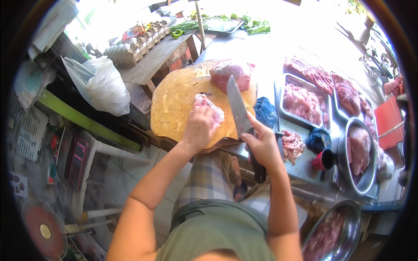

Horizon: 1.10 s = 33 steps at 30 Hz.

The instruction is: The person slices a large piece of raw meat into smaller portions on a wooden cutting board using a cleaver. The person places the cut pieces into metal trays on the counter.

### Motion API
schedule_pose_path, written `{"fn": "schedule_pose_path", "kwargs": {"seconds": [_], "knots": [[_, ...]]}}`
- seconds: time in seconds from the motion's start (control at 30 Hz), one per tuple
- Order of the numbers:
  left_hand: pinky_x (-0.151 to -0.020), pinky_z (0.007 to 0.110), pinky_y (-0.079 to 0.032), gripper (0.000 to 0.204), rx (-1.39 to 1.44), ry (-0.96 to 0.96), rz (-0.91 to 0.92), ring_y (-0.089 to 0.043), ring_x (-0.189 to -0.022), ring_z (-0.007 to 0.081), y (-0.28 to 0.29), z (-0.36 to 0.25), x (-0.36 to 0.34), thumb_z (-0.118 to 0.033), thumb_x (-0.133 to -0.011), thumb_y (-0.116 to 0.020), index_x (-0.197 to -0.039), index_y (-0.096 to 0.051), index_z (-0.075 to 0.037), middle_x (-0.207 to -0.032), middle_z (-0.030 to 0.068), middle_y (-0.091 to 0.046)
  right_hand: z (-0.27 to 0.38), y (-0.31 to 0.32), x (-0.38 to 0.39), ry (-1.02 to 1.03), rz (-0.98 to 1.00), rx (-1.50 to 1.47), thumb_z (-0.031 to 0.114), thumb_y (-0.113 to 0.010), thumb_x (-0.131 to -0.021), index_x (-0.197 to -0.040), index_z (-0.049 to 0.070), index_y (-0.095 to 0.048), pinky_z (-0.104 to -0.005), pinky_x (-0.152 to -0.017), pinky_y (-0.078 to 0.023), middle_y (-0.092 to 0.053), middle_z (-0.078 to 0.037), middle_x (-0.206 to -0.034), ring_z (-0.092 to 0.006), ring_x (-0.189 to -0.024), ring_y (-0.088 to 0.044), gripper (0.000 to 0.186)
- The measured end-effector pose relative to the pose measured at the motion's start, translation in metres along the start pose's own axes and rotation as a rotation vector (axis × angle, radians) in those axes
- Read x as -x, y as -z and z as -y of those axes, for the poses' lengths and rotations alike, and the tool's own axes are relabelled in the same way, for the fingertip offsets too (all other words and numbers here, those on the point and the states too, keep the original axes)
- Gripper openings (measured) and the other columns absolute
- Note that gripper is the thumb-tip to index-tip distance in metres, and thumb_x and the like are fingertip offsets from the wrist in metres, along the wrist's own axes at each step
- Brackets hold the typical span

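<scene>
On the round wooden chopping block (174,93), my left hand (198,130) grips a small pale-pink piece of raw meat (216,111), its fingers closed over the near side. My right hand (263,145) is wrapped around the dark handle of a knife (237,104). The broad blade points up and away, over the block's right side, apart from the piece under my left hand. A larger chunk of raw meat (230,74) lies at the block's far edge, partly behind the blade tip.
Right of the block are a blue cloth (265,112), a metal tray of cut meat (305,76), a pile of meat strips (292,145), a red cup (323,160) and a metal bowl (352,172). A white plastic bag (104,85) and egg trays (138,45) are at left.
</scene>
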<state>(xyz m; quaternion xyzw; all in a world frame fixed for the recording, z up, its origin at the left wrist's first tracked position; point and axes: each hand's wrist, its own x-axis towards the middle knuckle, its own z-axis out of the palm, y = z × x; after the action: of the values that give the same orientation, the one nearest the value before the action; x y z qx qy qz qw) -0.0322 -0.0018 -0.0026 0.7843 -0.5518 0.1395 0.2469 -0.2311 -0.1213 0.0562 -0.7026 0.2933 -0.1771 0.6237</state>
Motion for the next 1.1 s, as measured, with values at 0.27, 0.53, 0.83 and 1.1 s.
{"fn": "schedule_pose_path", "kwargs": {"seconds": [0.27, 0.53, 0.83, 1.1], "knots": [[-0.093, 0.04, -0.051, 0.028, -0.555, -0.174, 0.321, -0.064, -0.101, 0.0296, -0.009, 0.007, -0.025, -0.014, -0.09, -0.066, -0.114, -0.064, 0.001, -0.107, 0.0167, -0.068, -0.005, 0.008, 0.033, -0.002, -0.063, -0.007, -0.003, -0.066, -0.09, -0.154, 0.002, -0.044, -0.0244, -0.06, -0.047, -0.065, -0.004, -0.099, -0.0066, -0.066, -0.053, 0.067], [-0.074, 0.031, -0.057, 0.036, 0.639, 0.413, 0.553, -0.071, -0.08, 0.0175, 0.051, 0.093, -0.135, 0.005, -0.072, -0.044, -0.091, -0.074, -0.001, -0.086, 0.0108, -0.074, -0.006, 0.016, 0.043, -0.077, -0.079, -0.029, -0.002, -0.065, -0.092, -0.155, 0.006, -0.043, -0.0246, -0.048, -0.045, -0.06, 0.0, -0.08, -0.0058, -0.061, -0.052, 0.067], [-0.102, 0.036, -0.052, 0.037, 0.37, -0.255, 0.442, -0.067, -0.113, 0.0292, 0.069, 0.073, -0.052, 0.014, -0.083, -0.054, -0.111, -0.073, -0.001, -0.115, 0.0169, -0.072, -0.002, 0.007, 0.037, -0.056, -0.038, -0.002, -0.005, -0.062, -0.089, -0.155, 0.005, -0.043, -0.023, -0.044, -0.045, -0.06, 0.0, -0.077, -0.0058, -0.057, -0.053, 0.07], [-0.106, 0.04, -0.048, 0.028, 0.484, 0.033, 0.168, -0.062, -0.12, 0.0353, 0.071, 0.09, 0.036, 0.006, -0.082, -0.067, -0.109, -0.071, 0.0, -0.123, 0.0188, -0.068, 0.005, -0.033, 0.02, 0.268, 0.136, 0.347, 0.002, -0.068, -0.089, -0.151, 0.011, -0.05, -0.0378, -0.067, -0.054, -0.072, -0.017, -0.083, -0.027, -0.065, -0.067, 0.065]]}}
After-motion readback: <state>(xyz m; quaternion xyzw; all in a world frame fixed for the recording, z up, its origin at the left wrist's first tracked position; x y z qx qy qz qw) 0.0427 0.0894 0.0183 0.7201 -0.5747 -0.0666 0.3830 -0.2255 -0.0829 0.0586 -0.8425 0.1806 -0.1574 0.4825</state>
